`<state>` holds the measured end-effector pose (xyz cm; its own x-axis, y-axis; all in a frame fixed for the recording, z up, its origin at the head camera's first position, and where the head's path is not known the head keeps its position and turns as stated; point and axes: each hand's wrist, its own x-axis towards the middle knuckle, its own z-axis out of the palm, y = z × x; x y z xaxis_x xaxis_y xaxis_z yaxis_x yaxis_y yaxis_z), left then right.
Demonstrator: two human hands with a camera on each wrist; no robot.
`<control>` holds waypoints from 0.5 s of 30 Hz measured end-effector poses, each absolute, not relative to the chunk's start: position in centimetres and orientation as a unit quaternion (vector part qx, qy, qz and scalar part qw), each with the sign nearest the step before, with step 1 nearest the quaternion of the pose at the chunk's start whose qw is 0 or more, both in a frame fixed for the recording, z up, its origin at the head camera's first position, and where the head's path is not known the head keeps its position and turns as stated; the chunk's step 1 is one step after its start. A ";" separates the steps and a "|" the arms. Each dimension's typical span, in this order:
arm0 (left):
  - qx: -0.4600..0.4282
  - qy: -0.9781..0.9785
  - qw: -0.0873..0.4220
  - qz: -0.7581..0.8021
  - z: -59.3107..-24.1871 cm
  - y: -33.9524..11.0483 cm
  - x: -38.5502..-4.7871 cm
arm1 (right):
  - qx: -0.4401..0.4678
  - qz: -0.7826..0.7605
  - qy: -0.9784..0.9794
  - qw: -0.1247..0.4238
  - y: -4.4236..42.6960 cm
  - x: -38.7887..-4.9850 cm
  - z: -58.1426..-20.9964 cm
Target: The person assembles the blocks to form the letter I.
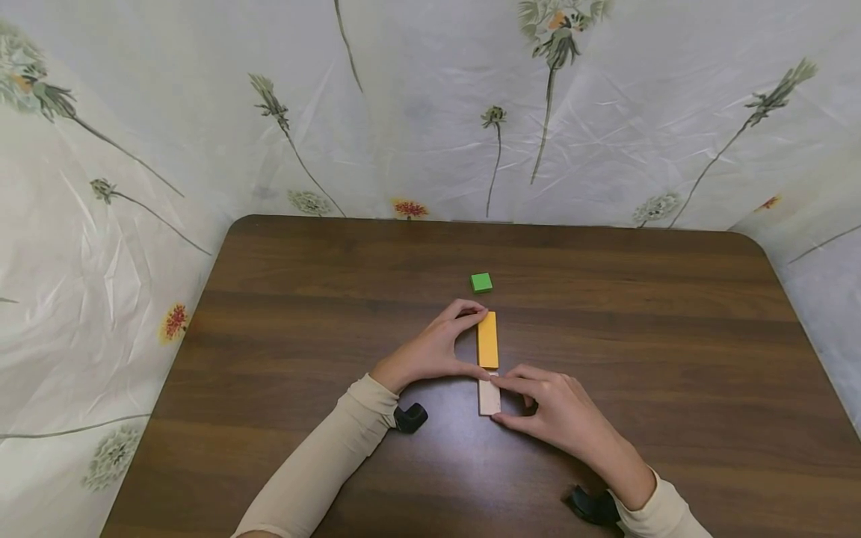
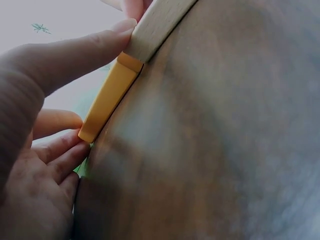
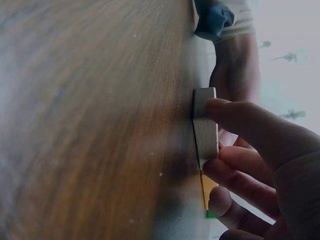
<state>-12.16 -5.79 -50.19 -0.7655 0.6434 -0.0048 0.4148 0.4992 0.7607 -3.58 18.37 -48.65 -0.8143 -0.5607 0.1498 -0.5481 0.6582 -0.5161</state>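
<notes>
A yellow block [image 1: 487,340] and a plain wooden block [image 1: 489,396] lie end to end on the table, forming one line. My left hand [image 1: 433,350] spans the yellow block from the left, fingertips at its far end and the thumb by the joint between the two blocks. From the right, my right hand [image 1: 554,407] holds the plain wooden block, its thumb on the near end and a finger close to the joint. In the left wrist view the yellow block [image 2: 111,97] and the wooden block [image 2: 155,30] appear to meet. A small green block [image 1: 480,282] lies beyond the yellow one.
The brown wood-grain table [image 1: 303,299] has rounded far corners. Flower-patterned sheeting [image 1: 417,112] rises behind it and at both sides. A black wrist mount [image 1: 410,418] sticks out under the left sleeve, and another black mount [image 1: 592,506] is at the right wrist.
</notes>
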 end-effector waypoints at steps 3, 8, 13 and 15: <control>0.311 0.855 0.144 0.389 -50.3 -5.8 -12.2 | -0.304 -0.283 0.910 0.011 18.4 -3.6 -48.7; 0.312 0.858 0.140 0.383 -50.3 -5.7 -12.2 | -0.304 -0.286 0.909 0.008 18.4 -3.6 -48.7; 0.309 0.858 0.143 0.386 -50.3 -5.7 -12.2 | -0.304 -0.284 0.909 0.007 18.4 -3.6 -48.7; 0.308 0.857 0.143 0.389 -50.2 -5.8 -12.2 | -0.303 -0.283 0.910 0.007 18.4 -3.6 -48.7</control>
<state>-12.17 -5.77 -50.23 -0.7696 0.6385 -0.0052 0.4166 0.5084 0.7536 -3.64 18.42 -48.75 -0.8163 -0.5555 0.1584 -0.5475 0.6564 -0.5191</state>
